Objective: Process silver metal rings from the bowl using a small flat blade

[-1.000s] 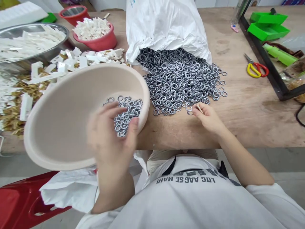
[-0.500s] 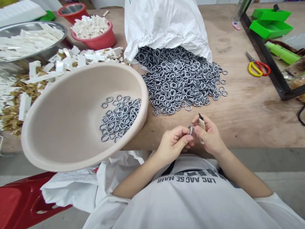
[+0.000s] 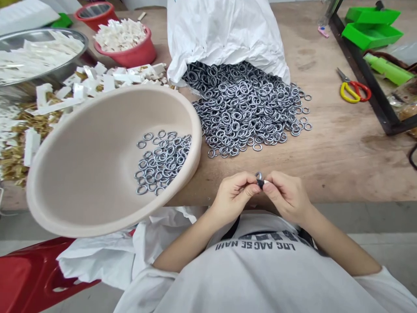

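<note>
A metal ring (image 3: pixel 259 175) is pinched between the closed grips of the left hand (image 3: pixel 233 196) and right hand (image 3: pixel 288 195), above the desk (image 3: pixel 329 174).

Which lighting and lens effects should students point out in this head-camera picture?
In the head view, light is soft and even, with faint shadows; the metal rings show small bright glints; the wide lens swells the near beige bowl and white T-shirt; the left hand and right hand look sharp, without obvious motion blur.

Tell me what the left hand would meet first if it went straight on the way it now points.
The left hand holds the metal ring at its fingertips, so that comes first. Just beyond are the dark-tipped piece and the right hand, though depth is hard to judge from above.
</note>
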`<state>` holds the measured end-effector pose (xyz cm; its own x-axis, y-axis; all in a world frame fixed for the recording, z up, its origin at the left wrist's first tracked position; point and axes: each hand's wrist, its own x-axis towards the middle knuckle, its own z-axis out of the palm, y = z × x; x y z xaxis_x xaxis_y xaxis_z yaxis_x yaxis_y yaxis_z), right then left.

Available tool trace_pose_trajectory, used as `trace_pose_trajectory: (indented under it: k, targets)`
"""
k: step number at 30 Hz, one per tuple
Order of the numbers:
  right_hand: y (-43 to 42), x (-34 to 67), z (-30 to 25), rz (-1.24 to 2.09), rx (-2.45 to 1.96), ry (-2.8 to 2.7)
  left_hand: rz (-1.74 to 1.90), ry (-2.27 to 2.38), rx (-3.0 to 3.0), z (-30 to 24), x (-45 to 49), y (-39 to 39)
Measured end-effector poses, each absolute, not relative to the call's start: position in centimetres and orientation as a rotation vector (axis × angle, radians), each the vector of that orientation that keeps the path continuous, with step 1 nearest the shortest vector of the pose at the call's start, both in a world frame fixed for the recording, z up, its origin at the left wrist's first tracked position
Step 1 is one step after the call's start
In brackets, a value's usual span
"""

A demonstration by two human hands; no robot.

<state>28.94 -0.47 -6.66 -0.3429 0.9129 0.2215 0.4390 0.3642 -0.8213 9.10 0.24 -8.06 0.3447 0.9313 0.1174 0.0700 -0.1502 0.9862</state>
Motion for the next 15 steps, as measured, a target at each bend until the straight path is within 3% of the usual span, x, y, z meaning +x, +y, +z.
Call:
trace_pose_trajectory:
  k: [15]
  targets:
    - [-0.69, 29.03, -6.71, 0.989, -1.206, -2.025, 0.957, 0.902, 1.714, -8.29, 8.73, 0.2]
